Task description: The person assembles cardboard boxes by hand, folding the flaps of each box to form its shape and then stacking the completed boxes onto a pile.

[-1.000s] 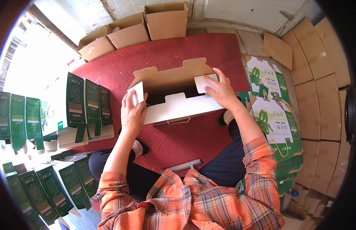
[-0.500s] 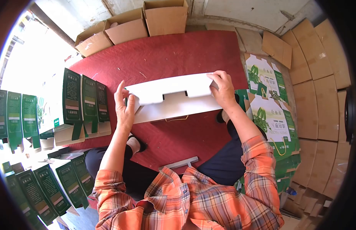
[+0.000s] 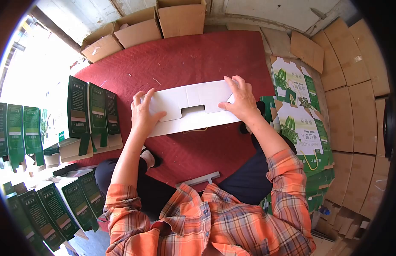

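A cardboard box stands before me with its white end up, and its flaps lie folded over with a dark rectangular notch at the middle. My left hand grips the left end of the box, thumb pressed on the white flap and fingers over the far edge. At the right end, my right hand holds the box the same way, thumb on the flap and fingers along the corner. A bit of yellow cord shows at the near side. The lower walls are mostly hidden.
Green printed boxes stand in rows on my left. Flat green-and-white cartons are stacked on my right, beside brown cartons. Open brown boxes line the back of the red mat. A grey metal bar lies by my legs.
The white flaps have gone from partly raised to lying flatter. My left thumb has come down onto the flap, and my right hand has shifted slightly left with its thumb on top.
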`<state>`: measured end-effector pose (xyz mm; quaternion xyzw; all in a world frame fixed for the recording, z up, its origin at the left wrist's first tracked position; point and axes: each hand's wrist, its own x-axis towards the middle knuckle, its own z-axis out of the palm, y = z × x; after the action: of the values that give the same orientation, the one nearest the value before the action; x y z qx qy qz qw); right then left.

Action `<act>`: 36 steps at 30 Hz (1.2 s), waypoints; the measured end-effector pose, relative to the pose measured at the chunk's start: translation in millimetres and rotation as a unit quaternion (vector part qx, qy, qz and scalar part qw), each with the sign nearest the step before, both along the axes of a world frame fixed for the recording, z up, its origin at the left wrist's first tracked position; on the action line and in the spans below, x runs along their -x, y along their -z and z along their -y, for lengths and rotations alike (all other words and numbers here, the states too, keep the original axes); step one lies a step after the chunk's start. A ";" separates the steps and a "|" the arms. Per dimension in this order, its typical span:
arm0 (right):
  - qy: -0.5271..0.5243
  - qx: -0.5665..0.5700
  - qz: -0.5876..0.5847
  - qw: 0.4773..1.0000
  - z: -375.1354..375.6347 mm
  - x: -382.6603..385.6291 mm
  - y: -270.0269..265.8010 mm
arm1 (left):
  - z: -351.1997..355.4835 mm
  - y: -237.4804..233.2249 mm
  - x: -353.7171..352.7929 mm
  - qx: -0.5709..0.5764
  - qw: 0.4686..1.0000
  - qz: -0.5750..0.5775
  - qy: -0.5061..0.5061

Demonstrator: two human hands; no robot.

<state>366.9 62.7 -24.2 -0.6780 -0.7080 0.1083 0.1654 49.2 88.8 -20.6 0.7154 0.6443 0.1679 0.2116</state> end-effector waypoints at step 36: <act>0.180 0.190 -0.543 0.798 14.4 -72.0 49.4 | 25.0 53.5 60.0 0.185 0.852 0.474 -0.121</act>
<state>438.9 48.3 -73.6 -0.6410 -0.3320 0.5594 0.4075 -10.9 63.7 -74.2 0.4131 0.5664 0.3887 0.5979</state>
